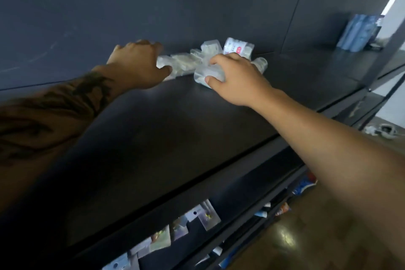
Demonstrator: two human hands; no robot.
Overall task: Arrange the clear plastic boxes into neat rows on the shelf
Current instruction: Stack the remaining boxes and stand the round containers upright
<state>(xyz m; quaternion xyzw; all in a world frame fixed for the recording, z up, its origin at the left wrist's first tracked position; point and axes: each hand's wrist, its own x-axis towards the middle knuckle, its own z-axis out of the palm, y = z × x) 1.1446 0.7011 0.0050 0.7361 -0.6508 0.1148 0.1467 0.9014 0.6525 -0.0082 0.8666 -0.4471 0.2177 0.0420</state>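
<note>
Several clear plastic boxes (186, 61) lie in a loose cluster at the back of a dark shelf (175, 127), against its rear panel. One box with a red and white label (237, 47) leans at the cluster's right. My right hand (238, 76) grips a clear box (202, 73) at the front of the cluster, thumb under it and fingers over its top. My left hand (138, 61) holds the leftmost clear box (165, 61), thumb in front and fingers curled over its back. Both hands hide parts of the boxes.
Blue packages (359, 32) stand at the shelf's far right. Small hanging packets (192, 223) show on the level below the shelf's front edge. More goods sit on a shelf above at the top right. A brown floor lies at the lower right.
</note>
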